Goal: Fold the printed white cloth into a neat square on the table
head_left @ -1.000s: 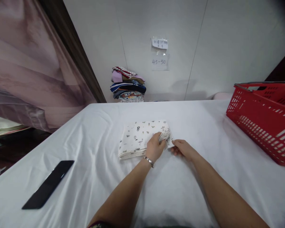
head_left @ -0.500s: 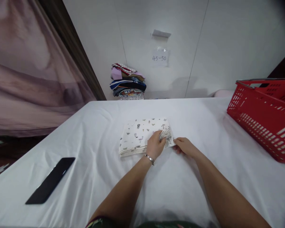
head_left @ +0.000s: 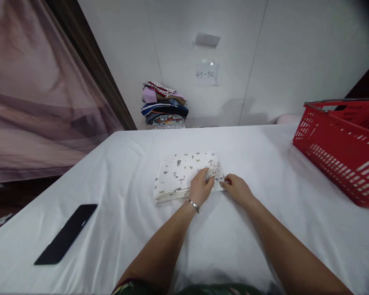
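Note:
A folded white cloth [head_left: 176, 174] with small plant and animal prints lies in several layers on the white-covered table. My left hand [head_left: 200, 186], with a silver bracelet at the wrist, is closed around the upper layers at the cloth's right end, bunching and lifting them. Just to its right, my right hand [head_left: 235, 186] pinches the edge of the bottom layer at the lower right corner. Parts of the fingertips on both hands are hidden by the cloth or by the hands themselves.
A black flat slab [head_left: 66, 234] lies at the left of the table [head_left: 126, 172]. On the right stands a red plastic basket [head_left: 338, 151]. Behind the far edge is a stack of folded clothes [head_left: 164, 107] against the wall. A pink curtain [head_left: 43, 94] hangs at the left.
My right hand has shifted slightly left along the cloth's edge, closer to my left hand, with its fingers more curled. My left hand keeps its grip in nearly the same place.

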The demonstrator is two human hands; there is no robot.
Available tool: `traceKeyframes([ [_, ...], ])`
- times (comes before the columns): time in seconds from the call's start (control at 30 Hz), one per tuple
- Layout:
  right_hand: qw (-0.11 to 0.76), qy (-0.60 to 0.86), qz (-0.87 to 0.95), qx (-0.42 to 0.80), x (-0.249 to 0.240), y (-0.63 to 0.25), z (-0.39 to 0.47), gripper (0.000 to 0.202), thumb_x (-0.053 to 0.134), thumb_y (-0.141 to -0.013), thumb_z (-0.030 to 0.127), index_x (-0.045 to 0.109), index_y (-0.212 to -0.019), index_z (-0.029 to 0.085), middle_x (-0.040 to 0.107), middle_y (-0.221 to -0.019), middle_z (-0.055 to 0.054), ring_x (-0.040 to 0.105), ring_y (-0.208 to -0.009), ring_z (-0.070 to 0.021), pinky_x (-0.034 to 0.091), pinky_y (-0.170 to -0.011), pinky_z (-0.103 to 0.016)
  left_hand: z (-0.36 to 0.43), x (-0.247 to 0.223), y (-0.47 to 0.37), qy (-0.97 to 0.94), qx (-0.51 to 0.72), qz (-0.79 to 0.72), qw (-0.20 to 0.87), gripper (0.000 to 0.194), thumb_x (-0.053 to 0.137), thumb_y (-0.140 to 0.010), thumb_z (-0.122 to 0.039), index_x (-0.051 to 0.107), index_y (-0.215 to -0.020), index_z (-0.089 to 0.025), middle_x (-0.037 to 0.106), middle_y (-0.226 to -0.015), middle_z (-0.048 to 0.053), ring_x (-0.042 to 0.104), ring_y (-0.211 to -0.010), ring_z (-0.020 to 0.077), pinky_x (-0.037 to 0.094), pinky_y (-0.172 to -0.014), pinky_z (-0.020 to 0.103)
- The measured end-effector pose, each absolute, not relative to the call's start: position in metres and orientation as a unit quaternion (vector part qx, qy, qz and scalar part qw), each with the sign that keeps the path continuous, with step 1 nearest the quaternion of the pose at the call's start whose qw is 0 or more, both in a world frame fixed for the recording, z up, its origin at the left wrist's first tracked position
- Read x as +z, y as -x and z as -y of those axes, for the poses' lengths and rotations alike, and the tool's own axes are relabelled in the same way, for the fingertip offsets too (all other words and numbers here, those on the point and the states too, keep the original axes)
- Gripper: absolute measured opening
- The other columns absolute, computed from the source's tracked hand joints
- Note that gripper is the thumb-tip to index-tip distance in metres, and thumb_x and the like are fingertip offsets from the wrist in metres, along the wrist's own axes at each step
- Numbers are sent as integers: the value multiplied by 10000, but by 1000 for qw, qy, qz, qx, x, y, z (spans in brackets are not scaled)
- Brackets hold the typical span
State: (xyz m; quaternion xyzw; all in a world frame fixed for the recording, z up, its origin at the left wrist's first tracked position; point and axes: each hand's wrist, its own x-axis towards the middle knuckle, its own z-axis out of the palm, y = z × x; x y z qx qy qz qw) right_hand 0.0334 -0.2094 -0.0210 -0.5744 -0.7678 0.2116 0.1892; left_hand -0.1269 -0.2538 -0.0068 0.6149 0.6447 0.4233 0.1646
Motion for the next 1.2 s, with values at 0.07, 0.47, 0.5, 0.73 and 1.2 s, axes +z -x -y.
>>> traceKeyframes([
  [0.07, 186, 564, 778, 206, -21, -34, 209, 170, 529, -792, 349, 549, -722, 195, 590, -759, -15, 493, -676, -136, 287, -578, -242, 254, -7, 127, -613, 424, -646, 166, 273, 552, -790, -224, 564, -1063, -220, 632, -1005, 32, 577, -902, 172, 440, -780, 281],
  [0.47, 327, 540, 729, 265, -14, -34, 212, 175, 491, -797, 315, 595, -725, 195, 609, -746, -26, 511, -671, -145, 346, -607, -261, 255, -8, 124, -594, 435, -647, 197, 262, 553, -790, -244, 575, -1050, -217, 646, -943, 18, 584, -844, 164, 442, -742, 274],
  [0.5, 349, 524, 704, 328, -13, -32, 213, 197, 495, -798, 345, 594, -718, 195, 601, -710, -18, 511, -634, -139, 355, -580, -259, 255, -8, 124, -595, 436, -646, 198, 267, 554, -790, -245, 574, -1055, -216, 646, -952, 20, 585, -857, 166, 443, -750, 275],
  [0.73, 338, 424, 507, 670, -10, -16, 226, 325, 620, -712, 498, 596, -778, 180, 615, -739, -21, 555, -573, -118, 377, -424, -215, 257, -9, 121, -607, 422, -646, 191, 264, 560, -773, -231, 581, -1036, -214, 644, -973, 23, 579, -892, 172, 434, -799, 290],
  [1.2, 368, 414, 579, 598, -20, -11, 225, 345, 615, -732, 461, 591, -916, 170, 584, -679, -2, 583, -650, -146, 436, -467, -220, 246, -13, 134, -577, 466, -592, 315, 205, 532, -759, -259, 613, -933, -187, 638, -843, 0, 556, -772, 138, 433, -697, 249],
])
